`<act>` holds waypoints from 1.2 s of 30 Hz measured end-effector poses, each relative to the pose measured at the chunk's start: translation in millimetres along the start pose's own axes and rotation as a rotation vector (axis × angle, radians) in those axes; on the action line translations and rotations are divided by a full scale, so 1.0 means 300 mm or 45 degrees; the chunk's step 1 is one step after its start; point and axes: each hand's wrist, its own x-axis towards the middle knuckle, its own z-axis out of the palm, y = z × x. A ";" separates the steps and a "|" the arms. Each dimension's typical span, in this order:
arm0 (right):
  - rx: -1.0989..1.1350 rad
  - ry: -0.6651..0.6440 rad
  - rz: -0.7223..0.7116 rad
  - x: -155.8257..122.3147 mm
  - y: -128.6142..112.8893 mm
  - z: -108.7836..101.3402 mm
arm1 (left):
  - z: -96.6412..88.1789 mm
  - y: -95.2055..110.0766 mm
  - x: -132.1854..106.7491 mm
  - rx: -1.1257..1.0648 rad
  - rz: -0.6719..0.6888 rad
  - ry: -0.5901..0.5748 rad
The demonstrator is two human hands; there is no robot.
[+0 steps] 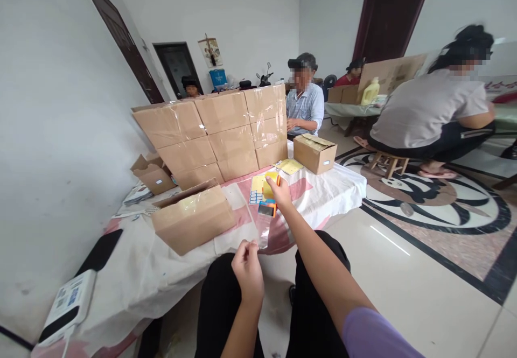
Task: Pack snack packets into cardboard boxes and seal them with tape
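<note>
My left hand is closed over my lap, pinching the near end of a clear plastic bag that stretches toward the table. My right hand reaches forward over the low table. Its fingers are closed on a small yellow card. Just under it, at the bag's far end, sits a small orange and blue item. A sheet with blue squares lies on the cloth beside my right hand.
A wall of taped cardboard boxes stands at the table's back, an open box lies near left, and another box stands at right. A power bank lies at far left. Other people sit behind the boxes and on a stool.
</note>
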 end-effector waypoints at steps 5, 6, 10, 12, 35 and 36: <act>0.000 0.021 -0.022 0.017 -0.016 -0.033 | -0.041 -0.054 0.013 0.120 -0.094 -0.162; 0.003 0.027 -0.035 0.020 -0.023 -0.042 | -0.045 -0.069 0.022 0.142 -0.137 -0.219; 0.042 -0.040 -0.048 0.021 -0.049 -0.073 | -0.040 -0.100 0.043 0.204 -0.237 -0.363; 0.051 -0.086 -0.042 0.017 -0.059 -0.082 | -0.030 -0.099 0.043 0.254 -0.259 -0.387; 0.168 -0.259 -0.051 -0.120 -0.105 -0.007 | 0.097 -0.080 0.153 0.026 -0.167 -0.213; 0.169 -0.269 -0.045 -0.125 -0.103 0.002 | 0.099 -0.078 0.149 0.043 -0.206 -0.225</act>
